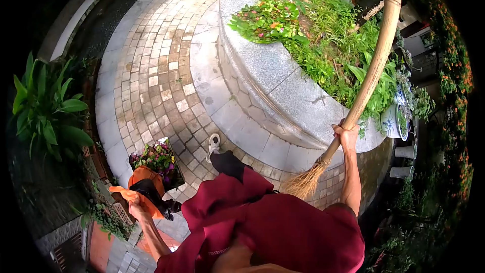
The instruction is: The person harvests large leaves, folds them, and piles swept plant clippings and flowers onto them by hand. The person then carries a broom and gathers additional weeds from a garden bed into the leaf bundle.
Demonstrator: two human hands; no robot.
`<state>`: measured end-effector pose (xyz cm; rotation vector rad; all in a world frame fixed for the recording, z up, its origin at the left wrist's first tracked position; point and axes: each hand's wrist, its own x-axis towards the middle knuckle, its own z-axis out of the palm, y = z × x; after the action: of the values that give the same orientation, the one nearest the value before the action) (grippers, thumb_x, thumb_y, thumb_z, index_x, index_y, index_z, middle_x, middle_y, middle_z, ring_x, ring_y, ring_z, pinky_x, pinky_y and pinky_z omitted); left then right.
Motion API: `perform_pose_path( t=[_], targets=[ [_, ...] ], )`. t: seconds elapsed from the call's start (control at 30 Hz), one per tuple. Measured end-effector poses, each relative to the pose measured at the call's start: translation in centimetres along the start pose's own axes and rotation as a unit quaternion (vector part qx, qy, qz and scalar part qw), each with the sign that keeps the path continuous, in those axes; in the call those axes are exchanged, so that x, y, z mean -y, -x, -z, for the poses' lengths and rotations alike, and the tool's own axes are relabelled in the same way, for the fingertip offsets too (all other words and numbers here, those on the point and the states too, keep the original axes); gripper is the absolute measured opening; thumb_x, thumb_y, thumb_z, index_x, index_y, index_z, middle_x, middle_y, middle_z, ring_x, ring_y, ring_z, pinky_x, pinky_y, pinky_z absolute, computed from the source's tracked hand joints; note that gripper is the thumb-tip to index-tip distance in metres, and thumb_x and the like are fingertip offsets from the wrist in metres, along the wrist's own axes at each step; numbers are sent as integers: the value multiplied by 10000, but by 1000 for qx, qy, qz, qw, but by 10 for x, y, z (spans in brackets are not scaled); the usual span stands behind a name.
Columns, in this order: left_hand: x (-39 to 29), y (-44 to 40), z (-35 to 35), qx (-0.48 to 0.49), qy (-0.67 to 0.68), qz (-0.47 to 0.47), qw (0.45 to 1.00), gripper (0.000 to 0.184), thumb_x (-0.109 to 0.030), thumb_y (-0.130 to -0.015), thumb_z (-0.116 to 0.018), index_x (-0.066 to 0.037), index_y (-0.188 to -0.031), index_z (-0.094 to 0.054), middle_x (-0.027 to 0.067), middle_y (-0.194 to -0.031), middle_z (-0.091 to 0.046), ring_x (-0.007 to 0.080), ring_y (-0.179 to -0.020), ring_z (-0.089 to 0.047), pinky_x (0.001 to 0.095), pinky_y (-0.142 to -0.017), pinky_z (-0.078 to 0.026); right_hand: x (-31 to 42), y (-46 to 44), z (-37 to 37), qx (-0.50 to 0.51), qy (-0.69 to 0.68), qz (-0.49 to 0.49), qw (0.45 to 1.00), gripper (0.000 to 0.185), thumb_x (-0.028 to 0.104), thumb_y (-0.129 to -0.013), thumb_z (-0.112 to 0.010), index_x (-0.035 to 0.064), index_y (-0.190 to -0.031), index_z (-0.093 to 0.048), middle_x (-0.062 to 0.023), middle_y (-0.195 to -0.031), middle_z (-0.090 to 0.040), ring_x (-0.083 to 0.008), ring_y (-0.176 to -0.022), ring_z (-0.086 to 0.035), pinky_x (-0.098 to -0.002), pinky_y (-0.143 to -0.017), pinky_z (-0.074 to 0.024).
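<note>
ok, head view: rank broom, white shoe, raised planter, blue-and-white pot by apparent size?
1. Raised planter
2. Broom, cut off at the top edge; nearness enlarges it
3. Blue-and-white pot
4. White shoe

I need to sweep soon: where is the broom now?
In the head view, the broom is right of centre, in the right hand, the planter behind it.

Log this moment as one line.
left hand: holding orange item | right hand: gripping broom | bristles: low, ground contact unclear | nearby: flowers, planter

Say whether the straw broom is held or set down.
Held: the right hand grips its bamboo handle near the bristles.
</note>
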<state>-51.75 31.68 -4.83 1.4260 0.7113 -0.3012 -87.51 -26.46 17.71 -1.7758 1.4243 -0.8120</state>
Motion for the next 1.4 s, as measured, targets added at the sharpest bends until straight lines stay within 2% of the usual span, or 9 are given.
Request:
perform_pose_path(
  t=[0.27, 0.33, 0.4, 0.47, 0.53, 0.8, 0.97, 1.3, 1.4],
  targets=[
    [-102, -160, -186, 81, -35, -52, 995, 74, -24, -846, -612, -83, -804, -593, -38, -553, -456, 75, -390, -344, 255, -381, -254, 124, -35, -127, 308, -104, -225, 918, 202, -43, -686, -741, 12, -718, -550, -54, -561, -541, -144, -438, -532, -293, -439, -446],
    [-140, -178, -244, 101, -61, -48, 992, 90, -35, -820, -641, -87, -768, -590, -44, -551, -457, 71, -393, -352, 239, -380, -256, 184, -42, -141, 412, -177, -239, 861, 280, 9, -710, -740, -35, -940, -586, -78, -582, -562, -167, -472, -560, -307, -467, -470],
    [-162, -207, -292, 148, -64, -60, 985, 100, -47, -820, -651, -101, -764, -588, -54, -550, -452, 68, -395, -349, 237, -383, -255, 221, -50, -150, 518, -384, -214, 733, 824, 80, -674, -771, -162, -1325, -326, -134, -587, -562, -213, -461, -569, -328, -451, -477],
    [-183, -232, -350, 163, -55, -52, 984, 109, -36, -814, -655, -108, -765, -589, -55, -564, -472, 66, -394, -358, 231, -379, -255, 242, -66, -189, 650, -631, -130, 403, 961, 302, -859, -715, -135, -1405, -56, -169, -738, -608, -226, -524, -596, -351, -498, -526],
    [-206, -253, -406, 169, -51, -49, 983, 122, -19, -802, -666, -108, -780, -587, -66, -574, -470, 59, -397, -362, 213, -373, -248, 256, -75, -251, 647, -700, -45, 299, 999, 445, -866, -659, -123, -1400, -34, -174, -794, -616, -216, -546, -599, -359, -503, -533],
    [-340, -289, -602, 340, -108, -58, 932, 45, -67, -841, -651, -94, -852, -616, -79, -563, -463, 44, -382, -329, 209, -366, -226, 324, -157, -362, 568, -713, 102, 398, 945, 551, -627, -818, -142, -1177, -489, -116, -681, -602, -227, -538, -587, -325, -496, -503],
    [-420, -279, -710, 402, -122, -147, 896, 87, -25, -834, -645, -42, -918, -630, -46, -638, -552, 44, -457, -408, 203, -447, -325, 350, -217, -385, 516, -706, 151, 461, 827, 508, -795, -707, -168, -1201, -461, -154, -668, -599, -240, -531, -590, -334, -478, -512],
    [-597, -174, -885, 441, -230, -356, 791, 130, -88, -861, -657, -18, -968, -631, -62, -680, -566, 25, -496, -377, 192, -470, -288, 310, -341, -416, 546, -695, 207, 420, 829, 693, -738, -638, -97, -982, -597, -163, -735, -652, -257, -615, -640, -336, -526, -538],
    [-638, -143, -961, 524, -244, -307, 756, 167, -107, -905, -593, 27, -1004, -607, 38, -805, -653, 97, -640, -593, 222, -613, -483, 310, -368, -397, 516, -691, 232, 449, 818, 706, -750, -610, -87, -951, -618, -182, -748, -658, -269, -597, -628, -339, -525, -536]
  ],
)
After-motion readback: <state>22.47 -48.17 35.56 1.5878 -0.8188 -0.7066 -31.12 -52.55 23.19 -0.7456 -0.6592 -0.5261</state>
